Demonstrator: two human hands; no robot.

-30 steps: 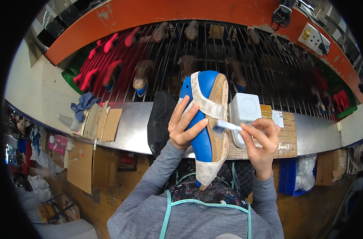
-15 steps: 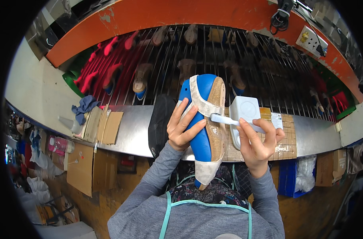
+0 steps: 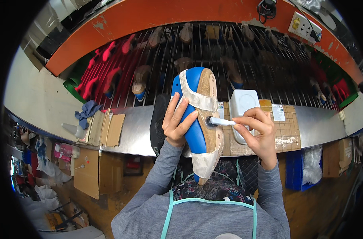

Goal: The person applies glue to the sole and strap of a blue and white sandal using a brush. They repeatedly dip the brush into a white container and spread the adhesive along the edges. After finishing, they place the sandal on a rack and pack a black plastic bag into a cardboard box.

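Observation:
A blue shoe last (image 3: 194, 135) is held up in front of me, its toe end pointing away. Pale straps (image 3: 197, 100) wrap over it, and its cork-brown underside (image 3: 207, 85) faces up and to the right. My left hand (image 3: 176, 124) grips the last from its left side, fingers spread over the blue surface. Between the thumb and fingers of my right hand (image 3: 258, 129) is a small brush (image 3: 223, 122) with a pale handle. Its dark bristles touch the middle of the underside, just below the wide strap.
A white plastic container (image 3: 244, 98) stands on a cardboard mat (image 3: 287, 129) right of the last. Beyond the metal ledge (image 3: 317, 125), more lasts (image 3: 140, 81) sit on a rack of metal bars under red light. A blue cloth (image 3: 87, 111) and cardboard pieces lie at left.
The brush has moved slightly down along the underside, away from the strap's edge, and its bristles now show. The last has shifted a little left. Both hands keep their hold.

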